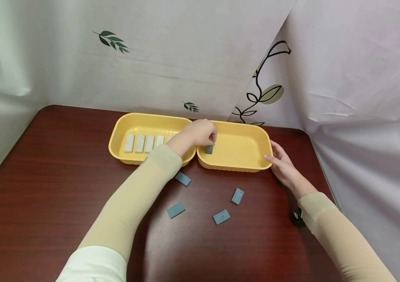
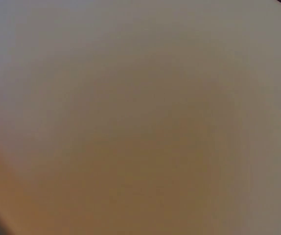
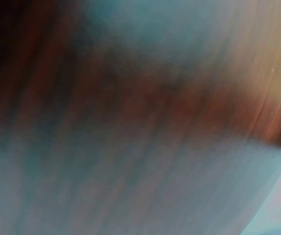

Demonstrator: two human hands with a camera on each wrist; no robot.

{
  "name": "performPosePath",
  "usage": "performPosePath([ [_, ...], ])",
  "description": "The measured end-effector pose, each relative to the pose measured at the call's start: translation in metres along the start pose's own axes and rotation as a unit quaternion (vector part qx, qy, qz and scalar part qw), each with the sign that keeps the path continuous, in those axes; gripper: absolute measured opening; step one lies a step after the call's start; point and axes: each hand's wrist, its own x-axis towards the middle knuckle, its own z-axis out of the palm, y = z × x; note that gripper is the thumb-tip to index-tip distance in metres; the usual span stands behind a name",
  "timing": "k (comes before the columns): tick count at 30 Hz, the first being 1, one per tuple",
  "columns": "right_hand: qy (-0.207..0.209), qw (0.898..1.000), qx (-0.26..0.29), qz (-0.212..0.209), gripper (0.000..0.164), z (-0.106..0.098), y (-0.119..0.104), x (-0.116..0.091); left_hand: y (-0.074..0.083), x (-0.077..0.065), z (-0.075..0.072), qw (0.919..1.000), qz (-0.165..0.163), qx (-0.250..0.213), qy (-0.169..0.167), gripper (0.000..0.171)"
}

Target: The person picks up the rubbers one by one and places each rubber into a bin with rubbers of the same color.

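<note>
My left hand (image 1: 201,131) reaches over the left end of the right-hand yellow tray (image 1: 233,168). Its curled fingers pinch a small blue-grey rectangular block (image 1: 209,150) close over the tray's floor. On the tray's right end, my right hand (image 1: 283,164) grips the rim, thumb on top and fingers around the outside. A second yellow tray (image 1: 115,153) stands end to end with it on the left and holds a row of several white blocks (image 1: 140,143), partly hidden behind my left forearm. Both wrist views are too blurred to show the hands' work.
On the dark red-brown table (image 1: 62,188), several blue-grey blocks lie scattered in front of the trays, among them one near the middle (image 1: 176,210) and one to the right (image 1: 237,196). White patterned cloth (image 1: 171,58) hangs behind the table. A small dark object (image 1: 297,217) lies by my right sleeve.
</note>
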Motion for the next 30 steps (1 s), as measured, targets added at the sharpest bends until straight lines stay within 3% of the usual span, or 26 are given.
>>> performPosePath([
  [16,-0.001,1.000,-0.003,-0.004,0.050,-0.0005,0.0015,0.0004,-0.0025,0.0016,0.0023,1.0000,-0.002,-0.007,0.006,0.020],
  [30,0.000,1.000,-0.007,-0.003,0.050,-0.0004,0.0013,0.0002,0.0018,0.0003,-0.0002,0.9999,-0.007,0.010,-0.003,0.018],
])
